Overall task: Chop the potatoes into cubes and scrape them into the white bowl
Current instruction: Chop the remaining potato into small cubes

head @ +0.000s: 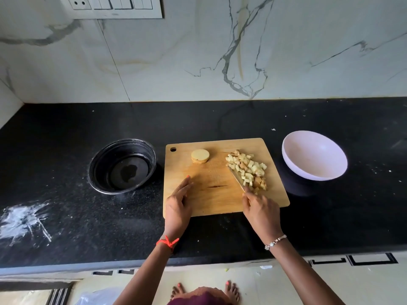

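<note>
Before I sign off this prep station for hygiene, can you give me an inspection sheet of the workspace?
Surface: black counter, white powder smear at its front left, scattered specks.
Job's things: wooden cutting board; potato cubes piled on its right side; stacked potato slices uncut near its far left; white bowl empty, right of the board; knife blade against the pile's left edge.
Clutter: dark bowl left of the board, no food in it.
Hands: left hand rests flat on the board; right hand grips the knife.
Cables: nothing seen.
Surroundings: marbled wall, switch panel upper left.
</note>
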